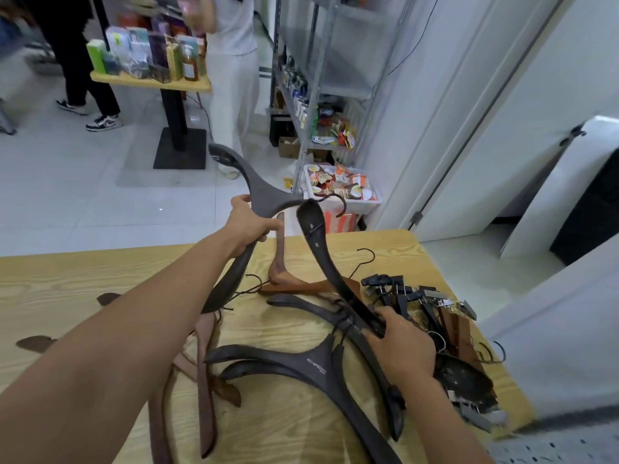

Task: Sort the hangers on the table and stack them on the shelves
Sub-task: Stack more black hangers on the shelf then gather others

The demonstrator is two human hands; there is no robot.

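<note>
My left hand (pixel 249 226) grips a dark grey hanger (pixel 258 192) and holds it raised above the far edge of the wooden table (pixel 83 296). My right hand (pixel 402 349) is closed on the lower end of a dark brown hanger (pixel 321 249) that tilts up off the pile. On the table lie several dark hangers (pixel 301 363), a reddish-brown wooden hanger (pixel 291 283) and, further left, brown ones (pixel 204 380). A heap of black clip hangers (pixel 412 296) sits at the right edge. The metal shelves (pixel 321 78) stand beyond the table.
A white bin of packaged goods (pixel 345 185) sits on the floor by the shelves. Two people (pixel 231 45) stand near a small table of bottles and boxes (pixel 150 61) at the far left. A white door and wall (pixel 502 95) are on the right.
</note>
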